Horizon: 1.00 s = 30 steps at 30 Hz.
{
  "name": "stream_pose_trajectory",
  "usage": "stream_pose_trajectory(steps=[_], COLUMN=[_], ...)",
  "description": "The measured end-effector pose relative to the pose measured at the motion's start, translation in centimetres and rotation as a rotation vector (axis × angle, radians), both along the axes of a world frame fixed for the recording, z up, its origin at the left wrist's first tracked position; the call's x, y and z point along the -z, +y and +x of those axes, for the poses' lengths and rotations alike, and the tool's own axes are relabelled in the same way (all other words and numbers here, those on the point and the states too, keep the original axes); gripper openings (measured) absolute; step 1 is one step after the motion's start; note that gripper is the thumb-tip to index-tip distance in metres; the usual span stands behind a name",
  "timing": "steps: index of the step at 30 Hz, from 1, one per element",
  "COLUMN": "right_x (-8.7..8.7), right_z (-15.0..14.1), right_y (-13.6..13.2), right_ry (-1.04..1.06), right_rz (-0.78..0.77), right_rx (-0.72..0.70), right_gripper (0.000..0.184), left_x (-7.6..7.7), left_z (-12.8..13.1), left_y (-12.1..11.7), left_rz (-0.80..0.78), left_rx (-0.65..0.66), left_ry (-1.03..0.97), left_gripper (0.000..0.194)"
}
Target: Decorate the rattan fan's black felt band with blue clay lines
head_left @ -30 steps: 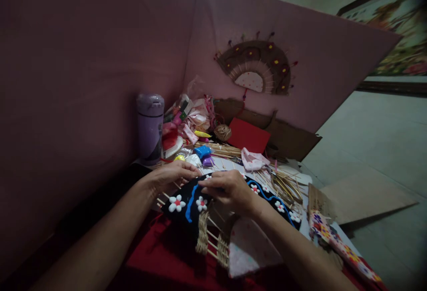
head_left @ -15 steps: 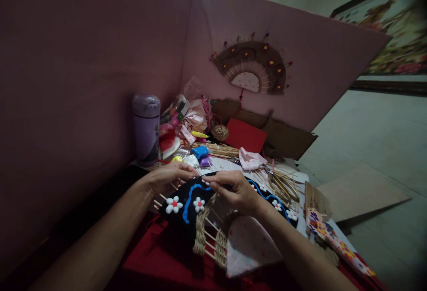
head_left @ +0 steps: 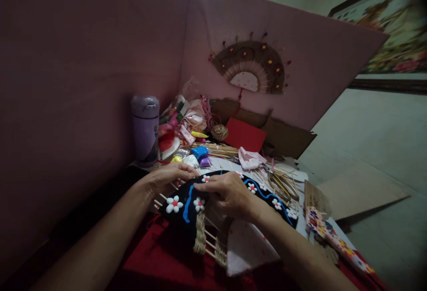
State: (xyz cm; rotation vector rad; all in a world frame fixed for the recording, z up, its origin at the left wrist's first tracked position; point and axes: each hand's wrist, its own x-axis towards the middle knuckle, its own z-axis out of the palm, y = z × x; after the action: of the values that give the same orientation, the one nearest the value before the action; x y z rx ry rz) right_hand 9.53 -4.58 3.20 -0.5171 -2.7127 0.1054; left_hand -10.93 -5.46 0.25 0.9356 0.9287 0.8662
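A handmade fan [head_left: 213,178] with black cloth, thin wooden sticks, woven twine and a pale spotted half-round base lies tilted before me. White clay flowers with red centres, such as the flower [head_left: 174,204] near its left end, dot the cloth. A wavy blue clay strip [head_left: 189,206] runs between them. My left hand [head_left: 173,175] is closed at the fan's upper left edge, its fingertips pinched at the sticks. My right hand [head_left: 230,193] lies over the cloth, index finger stretched out and touching the blue strip's upper end. Its other fingers are partly hidden.
Behind the fan are bundled sticks [head_left: 223,149], bags of blue clay [head_left: 200,151] and purple clay, a twine ball [head_left: 219,132] and a red card [head_left: 245,134]. A purple flask [head_left: 145,133] stands at left. Scissors [head_left: 280,184] lie at right. Another fan [head_left: 248,66] hangs on the pink board.
My right hand has shifted slightly left and down along the blue strip, uncovering flowers at the fan's top edge. Its index finger is now extended. My left hand stays in place.
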Motion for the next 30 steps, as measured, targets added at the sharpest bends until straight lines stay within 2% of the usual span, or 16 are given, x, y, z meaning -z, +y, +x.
stream_pose_trajectory(steps=[2, 4, 10, 13, 15, 19, 21, 25, 30], right_x=[0.3, 0.5, 0.4, 0.2, 0.3, 0.7, 0.8, 0.2, -0.9], right_z=[0.4, 0.7, 0.4, 0.1, 0.1, 0.7, 0.9, 0.5, -0.5], right_y=[0.3, 0.4, 0.0, -0.2, -0.1, 0.2, 0.2, -0.2, -0.8], right_ry=[0.134, 0.177, -0.079, -0.155, -0.095, 0.148, 0.161, -0.031, -0.232], right_rz=[-0.108, -0.126, 0.133, 0.168, 0.118, -0.118, -0.148, -0.001, 0.183], right_rx=[0.002, 0.006, 0.027, 0.048, 0.036, 0.019, 0.004, -0.018, 0.015], right_gripper=[0.044, 0.043, 0.040, 0.040, 0.041, 0.043, 0.044, 0.045, 0.025], left_x=[-0.2, -0.3, -0.1, -0.1, -0.3, -0.5, -0.5, -0.2, -0.1], left_z=[0.0, 0.0, 0.0, 0.0, 0.1, 0.1, 0.2, 0.1, -0.1], left_y=[0.0, -0.1, -0.1, -0.2, -0.2, -0.3, -0.3, -0.2, -0.2], left_rz=[-0.011, -0.015, 0.016, 0.010, -0.002, -0.009, -0.001, 0.009, 0.030], left_rx=[0.002, 0.008, 0.015, -0.013, -0.028, 0.003, 0.008, 0.024, 0.042], left_ry=[0.011, 0.030, 0.017, 0.024, 0.031, 0.033, 0.017, -0.008, 0.005], left_gripper=[0.030, 0.030, 0.029, 0.030, 0.031, 0.031, 0.030, 0.027, 0.025])
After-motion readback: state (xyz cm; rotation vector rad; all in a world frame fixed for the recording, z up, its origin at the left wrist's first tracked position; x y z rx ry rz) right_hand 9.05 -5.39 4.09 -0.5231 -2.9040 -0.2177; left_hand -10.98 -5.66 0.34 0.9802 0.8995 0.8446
